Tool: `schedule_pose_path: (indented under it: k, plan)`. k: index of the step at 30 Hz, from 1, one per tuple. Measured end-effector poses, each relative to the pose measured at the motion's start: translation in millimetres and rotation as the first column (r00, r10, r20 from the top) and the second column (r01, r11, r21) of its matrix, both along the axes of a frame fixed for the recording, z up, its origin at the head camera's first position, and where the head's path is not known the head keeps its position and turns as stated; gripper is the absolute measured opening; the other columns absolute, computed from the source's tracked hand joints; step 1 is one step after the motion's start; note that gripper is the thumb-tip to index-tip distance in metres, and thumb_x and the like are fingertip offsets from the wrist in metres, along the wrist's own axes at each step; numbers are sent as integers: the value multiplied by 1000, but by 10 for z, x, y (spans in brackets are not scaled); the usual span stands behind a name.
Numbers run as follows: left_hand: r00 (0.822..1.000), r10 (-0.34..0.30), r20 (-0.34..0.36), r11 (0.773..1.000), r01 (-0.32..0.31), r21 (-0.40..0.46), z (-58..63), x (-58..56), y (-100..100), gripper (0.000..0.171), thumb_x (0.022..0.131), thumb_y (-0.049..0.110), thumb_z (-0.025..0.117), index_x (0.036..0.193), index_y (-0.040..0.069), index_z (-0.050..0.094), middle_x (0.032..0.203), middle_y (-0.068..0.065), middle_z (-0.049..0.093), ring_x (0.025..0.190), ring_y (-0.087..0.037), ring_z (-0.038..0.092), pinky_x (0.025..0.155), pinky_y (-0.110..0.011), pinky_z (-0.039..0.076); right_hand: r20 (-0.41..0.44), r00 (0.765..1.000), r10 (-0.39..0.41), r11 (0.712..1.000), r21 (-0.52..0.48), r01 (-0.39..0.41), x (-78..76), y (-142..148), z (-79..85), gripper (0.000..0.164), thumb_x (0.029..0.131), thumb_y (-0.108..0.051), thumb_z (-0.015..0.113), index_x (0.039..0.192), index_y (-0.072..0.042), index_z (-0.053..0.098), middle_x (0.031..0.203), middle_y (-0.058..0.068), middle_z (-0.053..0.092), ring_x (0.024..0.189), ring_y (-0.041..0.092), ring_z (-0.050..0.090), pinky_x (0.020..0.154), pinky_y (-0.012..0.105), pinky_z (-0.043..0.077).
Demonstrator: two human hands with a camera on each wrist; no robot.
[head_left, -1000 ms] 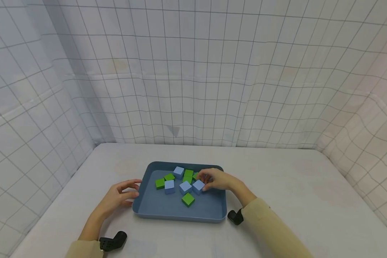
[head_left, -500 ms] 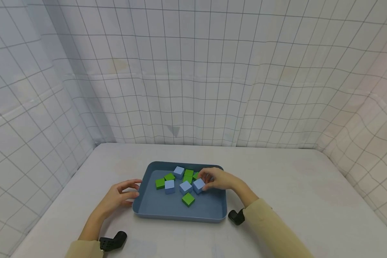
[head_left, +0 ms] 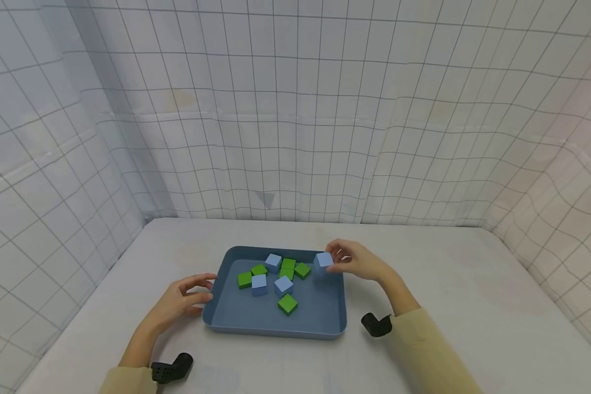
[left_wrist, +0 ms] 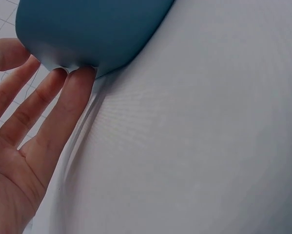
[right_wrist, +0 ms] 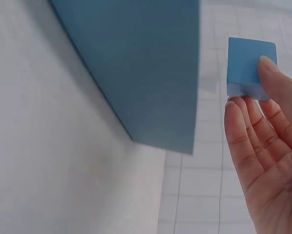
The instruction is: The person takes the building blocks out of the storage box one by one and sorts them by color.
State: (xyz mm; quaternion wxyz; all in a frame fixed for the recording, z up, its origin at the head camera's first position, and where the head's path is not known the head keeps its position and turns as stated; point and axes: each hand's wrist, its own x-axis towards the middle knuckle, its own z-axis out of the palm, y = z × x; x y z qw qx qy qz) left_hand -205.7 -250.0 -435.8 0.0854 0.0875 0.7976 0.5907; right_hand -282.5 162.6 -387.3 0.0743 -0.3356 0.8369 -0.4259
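A blue-grey tray point(head_left: 246, 320) lies on the white table, holding several green blocks point(head_left: 288, 304) and three light blue cubes point(head_left: 259, 284). Above its back right corner, my right hand point(head_left: 357, 260) pinches another light blue cube point(head_left: 323, 261) between thumb and fingers. The right wrist view shows this held cube point(right_wrist: 250, 66) raised, apart from the tray's outer wall point(right_wrist: 146, 73). At the tray's left edge is my left hand point(head_left: 179, 298); in the left wrist view its fingertips point(left_wrist: 80, 80) touch the tray wall point(left_wrist: 92, 29), fingers nearly straight.
White sheeting point(head_left: 295, 137) with a dark grid hangs behind and at both sides of the table point(head_left: 423, 284). Black wrist cameras point(head_left: 172, 368) sit on both forearms, near the beige sleeves point(head_left: 426, 350).
My right hand has lifted a light blue cube from among the blocks and carried it right and back. A green block it partly covered now shows fully. My left hand has stayed put.
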Motion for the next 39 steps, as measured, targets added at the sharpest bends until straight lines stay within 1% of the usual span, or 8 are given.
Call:
schedule_pose_path:
  k: [5,9,15,17,23,27,34,39]
  plan:
    - [1000,-5,6,1000,5,1,-4,-4,-1,53,86,14,63,132,-2,43,116,-21,45,95,-19,58,71,-37,52,-1,998,-59,997,-46,59,-11,223,-13,34,80,-12,71,108,-3,55,99,8,56,89,20,55,78,28,49]
    - [1000,-12,7,1000,12,4,-16,-10,-11,53,86,14,62,133,-3,42,116,-21,45,95,-18,58,71,-36,52,-21,996,-87,992,-90,85,-1,394,-37,32,80,-11,70,106,-2,55,95,9,56,85,19,55,75,27,49]
    - [1000,-22,6,1000,22,8,-27,-16,-24,53,87,13,62,133,-3,41,116,-22,44,95,-17,58,71,-37,52,-74,992,-105,982,-162,92,24,600,-138,30,80,-15,71,102,-3,55,85,4,52,78,11,54,68,23,47]
    - [1000,-21,6,1000,21,9,-26,-17,-23,53,87,13,62,133,-3,41,117,-22,44,95,-17,58,71,-36,52,-62,990,-129,981,-154,118,28,646,-175,30,80,-15,71,102,-2,55,85,4,52,78,11,54,68,23,47]
    - [1000,-10,15,1000,10,8,-18,-9,-14,53,86,13,62,133,-3,42,118,-23,44,95,-17,58,71,-36,52,34,975,-219,972,-85,221,37,723,-279,32,79,-6,70,104,5,53,88,12,54,78,15,55,70,24,47]
    - [1000,-10,19,1000,10,10,-8,-5,-7,53,86,13,62,133,-3,42,118,-23,44,94,-17,58,72,-36,52,45,972,-230,970,-71,233,34,747,-342,32,79,-2,69,105,8,52,87,15,54,77,15,54,67,23,47]
    - [1000,-19,12,1000,19,10,29,8,-6,53,87,12,61,133,-4,41,117,-23,44,97,-22,57,72,-35,52,56,972,-228,972,-50,231,14,765,-394,31,79,-3,69,104,6,52,85,12,54,75,16,55,62,23,47]
    - [999,-32,8,999,31,29,45,19,-8,54,87,11,60,134,-5,39,118,-26,43,98,-24,57,71,-36,52,31,971,-236,971,-23,236,-13,768,-440,30,79,-4,69,102,5,52,84,12,55,74,15,54,63,24,45]
